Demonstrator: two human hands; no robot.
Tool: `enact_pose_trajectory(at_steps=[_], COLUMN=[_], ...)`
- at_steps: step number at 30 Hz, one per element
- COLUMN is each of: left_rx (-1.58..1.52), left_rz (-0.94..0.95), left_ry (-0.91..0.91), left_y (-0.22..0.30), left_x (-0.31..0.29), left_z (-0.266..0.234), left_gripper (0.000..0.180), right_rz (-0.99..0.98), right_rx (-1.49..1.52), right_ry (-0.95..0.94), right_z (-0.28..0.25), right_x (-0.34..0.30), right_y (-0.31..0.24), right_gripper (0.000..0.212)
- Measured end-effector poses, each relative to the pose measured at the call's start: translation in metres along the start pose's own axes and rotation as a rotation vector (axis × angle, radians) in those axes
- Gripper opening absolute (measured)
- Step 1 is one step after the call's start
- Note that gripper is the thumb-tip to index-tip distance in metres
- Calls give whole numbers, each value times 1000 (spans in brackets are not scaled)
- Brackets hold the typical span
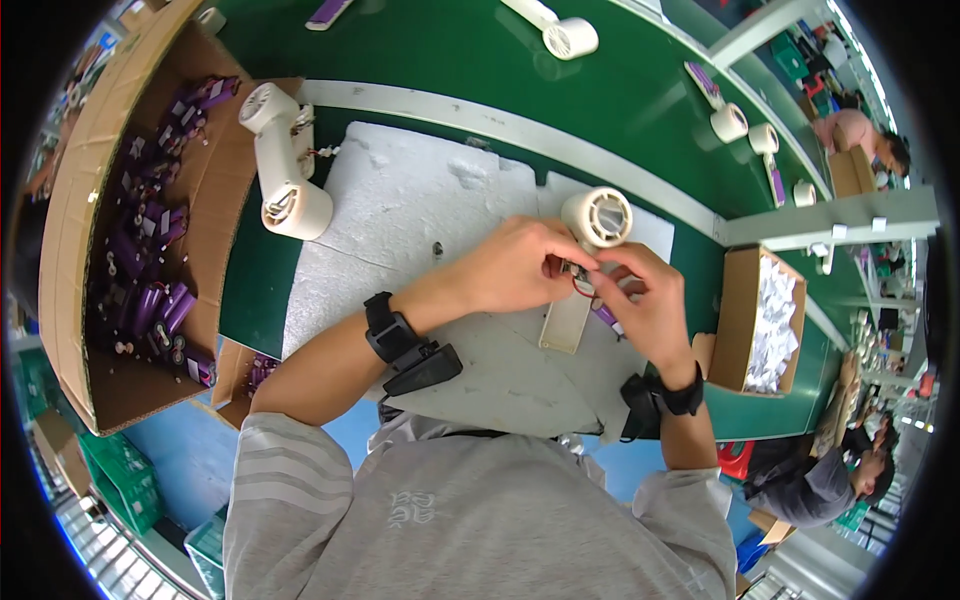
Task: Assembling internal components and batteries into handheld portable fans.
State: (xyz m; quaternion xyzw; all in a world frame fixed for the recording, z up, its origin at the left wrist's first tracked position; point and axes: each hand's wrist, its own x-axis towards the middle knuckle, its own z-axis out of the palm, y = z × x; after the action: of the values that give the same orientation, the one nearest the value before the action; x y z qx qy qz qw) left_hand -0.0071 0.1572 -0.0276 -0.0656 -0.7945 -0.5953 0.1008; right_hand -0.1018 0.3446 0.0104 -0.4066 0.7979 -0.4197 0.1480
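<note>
A white handheld fan [598, 217] lies on the foam sheet in front of me, its round head pointing away and its handle [565, 320] toward me. My left hand [522, 262] is closed at the fan's neck, fingertips pinched against it. From the other side my right hand [645, 300] pinches by the same spot, where a thin red wire [583, 288] loops out beneath the fingertips. Part of a purple battery [607, 318] shows beside the handle, under my right hand. The fingers hide the inside of the neck.
A foam sheet [400, 200] covers the bench. Left stands a carton [225, 200] of purple battery packs, with white fan bodies [285, 165] beside it. A box [735, 320] of silvery packets is at right. More fan parts [570, 38] lie on the green surface beyond a pale rail [420, 103].
</note>
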Motion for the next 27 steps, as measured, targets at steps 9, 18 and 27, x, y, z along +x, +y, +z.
enact_pose_trajectory(at_steps=[9, 18, 27], left_rx=[27, 26, 10], left_rz=[13, 52, 64], left_ry=[1, 1, -28], left_y=[0, -13, -9], left_x=[1, 3, 3], left_z=[-6, 8, 6], left_gripper=[30, 29, 28], right_rz=[-222, -159, -29], right_rx=[-540, -839, -429], right_ry=[140, 61, -238], right_z=[-40, 20, -43], right_x=[173, 356, 298], right_y=[1, 51, 72], right_gripper=[30, 52, 38])
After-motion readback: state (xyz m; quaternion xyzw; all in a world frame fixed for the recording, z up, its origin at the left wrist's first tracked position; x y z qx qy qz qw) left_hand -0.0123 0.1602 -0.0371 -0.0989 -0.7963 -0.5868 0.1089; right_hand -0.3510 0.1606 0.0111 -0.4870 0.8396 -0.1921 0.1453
